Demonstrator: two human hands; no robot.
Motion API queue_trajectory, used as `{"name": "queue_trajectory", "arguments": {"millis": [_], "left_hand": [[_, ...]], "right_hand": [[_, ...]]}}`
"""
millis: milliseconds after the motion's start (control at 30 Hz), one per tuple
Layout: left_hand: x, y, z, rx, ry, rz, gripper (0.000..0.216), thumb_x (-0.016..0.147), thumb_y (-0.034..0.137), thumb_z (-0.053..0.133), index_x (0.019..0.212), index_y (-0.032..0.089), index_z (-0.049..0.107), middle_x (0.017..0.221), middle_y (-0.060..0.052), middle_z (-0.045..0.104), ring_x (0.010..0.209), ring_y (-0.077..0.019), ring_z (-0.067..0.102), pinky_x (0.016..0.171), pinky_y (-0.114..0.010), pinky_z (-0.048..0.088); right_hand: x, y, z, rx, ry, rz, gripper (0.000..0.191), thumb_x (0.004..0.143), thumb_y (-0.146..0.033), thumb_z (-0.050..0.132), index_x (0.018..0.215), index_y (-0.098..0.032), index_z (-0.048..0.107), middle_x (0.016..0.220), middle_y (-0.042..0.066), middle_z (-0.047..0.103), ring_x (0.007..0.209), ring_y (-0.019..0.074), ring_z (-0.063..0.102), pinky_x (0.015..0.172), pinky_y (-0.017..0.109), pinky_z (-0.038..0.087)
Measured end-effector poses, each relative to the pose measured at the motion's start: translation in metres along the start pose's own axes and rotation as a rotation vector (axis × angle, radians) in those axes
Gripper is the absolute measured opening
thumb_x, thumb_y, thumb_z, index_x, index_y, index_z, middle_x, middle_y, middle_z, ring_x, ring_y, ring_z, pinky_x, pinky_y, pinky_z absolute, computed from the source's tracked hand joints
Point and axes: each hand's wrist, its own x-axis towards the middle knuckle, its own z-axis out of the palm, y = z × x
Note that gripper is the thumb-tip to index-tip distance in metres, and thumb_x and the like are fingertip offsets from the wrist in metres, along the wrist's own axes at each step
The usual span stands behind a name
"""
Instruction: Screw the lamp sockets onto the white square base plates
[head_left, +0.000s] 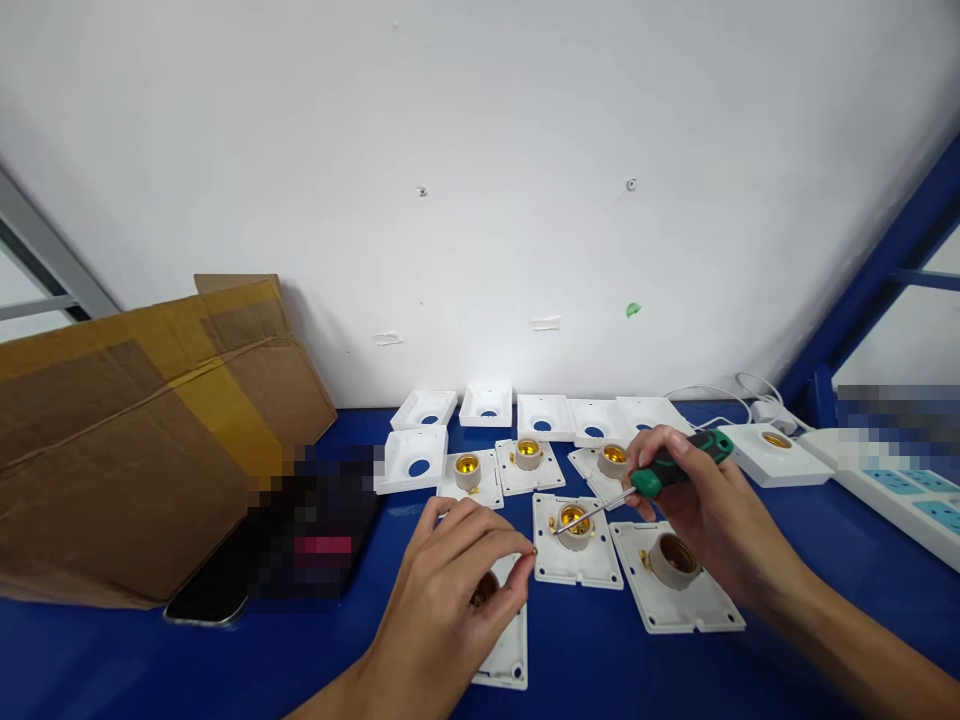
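Note:
My right hand [694,490] is closed around the green and black handle of a screwdriver [671,468]. Its shaft crosses over a lamp socket [574,525] on a square white base plate [577,568], and the tip is by the brass terminal at the socket's left. Just left of that plate, my left hand [465,585] pinches a tiny brass-coloured piece [535,551] between thumb and forefinger; its exact kind is too small to tell. Beneath the left hand, another socket plate [510,655] is partly hidden. A further socket plate [686,590] lies below my right hand.
Several white covers [416,462] with round holes stand along the wall, with more socket plates [529,470] before them. On the left are a cardboard box [135,470] and a dark phone-like object [206,595]. A covered socket [780,460] and power strip [900,490] lie right.

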Motion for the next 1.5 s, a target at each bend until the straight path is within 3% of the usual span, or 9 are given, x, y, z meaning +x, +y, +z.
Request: {"name": "queue_trajectory", "arguments": {"millis": [400,833,1033,1267,1500], "left_hand": [[-0.001,0.001,0.000,-0.026,0.009,0.011,0.017,0.094,0.004,0.067,0.092,0.021,0.070,0.081,0.004,0.070,0.071,-0.0144,0.061,0.078,-0.032,0.039],[-0.001,0.001,-0.001,-0.013,0.010,0.031,0.019,0.092,0.002,0.066,0.090,0.021,0.069,0.079,0.004,0.070,0.070,-0.0132,0.061,0.076,-0.031,0.041],[-0.001,-0.001,0.001,-0.001,0.017,0.033,0.019,0.091,0.003,0.067,0.089,0.022,0.069,0.078,0.005,0.070,0.069,-0.0130,0.060,0.075,-0.031,0.041],[-0.001,-0.002,0.001,0.044,0.029,0.049,0.019,0.091,0.003,0.067,0.086,0.022,0.069,0.076,0.006,0.070,0.067,-0.0132,0.061,0.075,-0.032,0.040],[-0.002,0.000,0.000,0.066,0.011,0.050,0.017,0.090,0.005,0.067,0.094,0.022,0.068,0.078,0.003,0.071,0.070,-0.0168,0.063,0.074,-0.033,0.042]], "right_hand": [[-0.005,0.010,0.001,-0.031,-0.150,0.010,0.036,0.097,-0.052,0.070,0.081,-0.020,0.072,0.084,0.001,0.059,0.068,0.0130,0.062,0.060,0.025,0.052],[-0.004,0.012,0.000,-0.065,-0.175,-0.015,0.034,0.101,-0.050,0.065,0.083,-0.021,0.071,0.085,0.001,0.060,0.070,0.0126,0.062,0.064,0.026,0.053],[-0.005,0.011,-0.003,-0.124,-0.239,-0.062,0.031,0.101,-0.049,0.065,0.086,-0.023,0.072,0.085,0.001,0.062,0.070,0.0133,0.063,0.066,0.027,0.052],[-0.016,-0.005,-0.001,-0.412,-0.274,-0.252,0.025,0.098,-0.050,0.069,0.090,-0.027,0.072,0.087,0.003,0.067,0.081,0.0183,0.063,0.070,0.030,0.051],[-0.013,-0.007,0.000,-0.360,-0.242,-0.222,0.031,0.098,-0.054,0.067,0.087,-0.026,0.074,0.085,0.004,0.067,0.076,0.0186,0.064,0.068,0.031,0.054]]}}
